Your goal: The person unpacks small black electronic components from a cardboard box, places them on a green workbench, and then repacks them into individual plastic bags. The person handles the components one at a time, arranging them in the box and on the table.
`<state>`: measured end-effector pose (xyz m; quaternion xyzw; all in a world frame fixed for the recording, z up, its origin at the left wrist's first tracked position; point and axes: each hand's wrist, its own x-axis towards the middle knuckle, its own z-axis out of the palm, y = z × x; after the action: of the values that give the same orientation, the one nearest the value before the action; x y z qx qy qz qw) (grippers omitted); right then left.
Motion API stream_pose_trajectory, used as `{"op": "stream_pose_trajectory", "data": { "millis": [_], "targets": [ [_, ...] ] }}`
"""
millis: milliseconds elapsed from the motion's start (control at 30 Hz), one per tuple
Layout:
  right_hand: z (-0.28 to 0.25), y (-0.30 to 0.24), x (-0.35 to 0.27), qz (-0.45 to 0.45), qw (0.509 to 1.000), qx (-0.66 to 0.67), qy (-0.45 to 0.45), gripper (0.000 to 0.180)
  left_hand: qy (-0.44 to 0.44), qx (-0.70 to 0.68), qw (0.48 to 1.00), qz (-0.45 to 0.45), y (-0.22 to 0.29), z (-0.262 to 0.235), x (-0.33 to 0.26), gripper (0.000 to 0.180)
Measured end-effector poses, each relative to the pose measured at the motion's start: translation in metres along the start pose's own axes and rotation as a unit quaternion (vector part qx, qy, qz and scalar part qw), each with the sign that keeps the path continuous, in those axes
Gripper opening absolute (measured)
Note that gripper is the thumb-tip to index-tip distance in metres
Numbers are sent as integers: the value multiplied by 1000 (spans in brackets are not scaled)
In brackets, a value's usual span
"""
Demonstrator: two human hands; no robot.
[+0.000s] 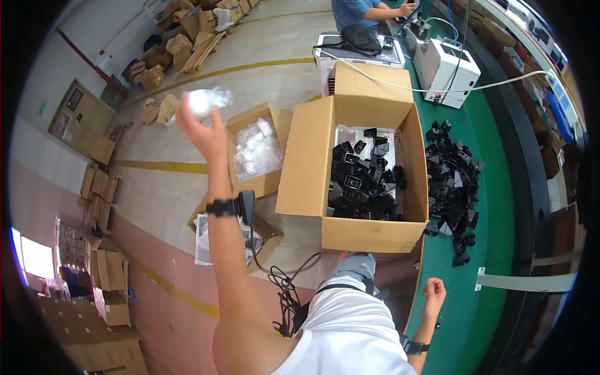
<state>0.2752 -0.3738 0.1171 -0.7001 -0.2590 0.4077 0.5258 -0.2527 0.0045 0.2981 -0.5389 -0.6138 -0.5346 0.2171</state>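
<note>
My left hand (203, 128) is stretched out to the far left, closed around a crumpled clear plastic bag (209, 101). Below it stands a carton (284, 134) of white and clear plastic bags (256, 150). In front of me a large open cardboard box (375, 235) holds a heap of small black plastic parts (359, 181) with squarish faces. More of these black parts (453, 181) lie piled on the green table (494, 206) to the right of the box. Near that table's front edge, my right hand (434, 297) is curled closed, with nothing showing in it.
A white machine (447, 69) stands at the table's far end, with a cable crossing in front. A person (365, 15) in blue works there. Black cables (287, 287) hang by my left side. A lower carton with papers (203, 240) sits under my left arm.
</note>
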Motion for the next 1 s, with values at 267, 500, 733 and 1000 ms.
{"op": "stream_pose_trajectory", "data": {
  "millis": [267,500,733,1000],
  "targets": [
    [18,-1,-5,-10,975,-184,-122,9,-612,121,763,-172,-151,70,-199,36],
    [-41,110,-85,111,984,-138,-5,13,-449,-42,891,-57,37,77,-220,30],
    [-13,150,-166,117,984,-103,85,20,-589,-325,726,139,300,73,-251,22],
    [79,329,-300,488,853,-154,101,30,-690,-442,297,491,459,6,-392,31]
  ]
}}
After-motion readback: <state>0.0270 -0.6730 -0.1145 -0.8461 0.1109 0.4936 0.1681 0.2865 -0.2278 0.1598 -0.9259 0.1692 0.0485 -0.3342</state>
